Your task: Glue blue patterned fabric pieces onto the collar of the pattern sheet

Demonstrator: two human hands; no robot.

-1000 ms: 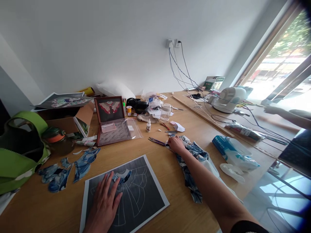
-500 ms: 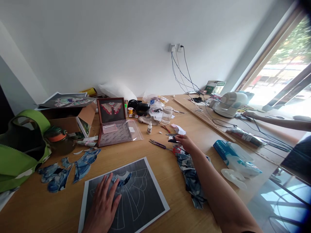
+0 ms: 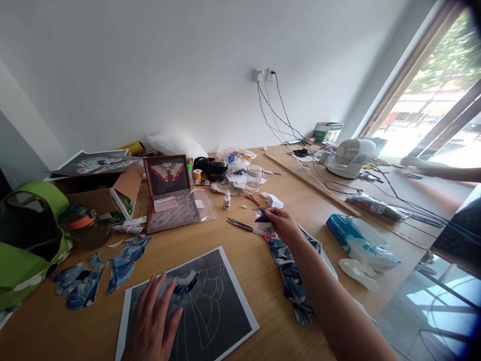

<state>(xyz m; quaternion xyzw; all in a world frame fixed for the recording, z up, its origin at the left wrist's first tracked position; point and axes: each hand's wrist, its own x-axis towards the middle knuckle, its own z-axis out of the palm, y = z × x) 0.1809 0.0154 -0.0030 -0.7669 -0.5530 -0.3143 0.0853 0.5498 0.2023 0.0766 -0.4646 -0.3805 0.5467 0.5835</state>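
Observation:
My left hand (image 3: 152, 316) lies with fingers spread on a black sheet (image 3: 233, 321) printed with a white-lined collar pattern. Just beyond its fingertips, a curved blue-and-white fabric piece (image 3: 187, 284) rests at the pattern's neckline. Farther forward, my right hand (image 3: 281, 223) pinches a small dark scrap (image 3: 262, 217), apparently fabric, between thumb and fingers. Red-handled scissors (image 3: 267, 235) lie under that hand, partly hidden. Thread snips (image 3: 240, 224) are to their left. A length of blue patterned fabric (image 3: 291, 281) stretches along the table beside my right forearm.
Cut blue fabric pieces (image 3: 80, 281) lie at left near a green bag (image 3: 33, 200). An open box (image 3: 169, 215), a small white bottle (image 3: 227, 200) and a glass mug (image 3: 254, 179) stand behind. A tissue pack (image 3: 361, 240) lies at right; another person's arm (image 3: 443, 171) reaches past a sewing machine (image 3: 351, 156).
The dark scrap in my right hand has turned and shows more of its pointed shape. My left hand stays on the sheet. The view has shifted slightly; the other person's hand is blurred by motion.

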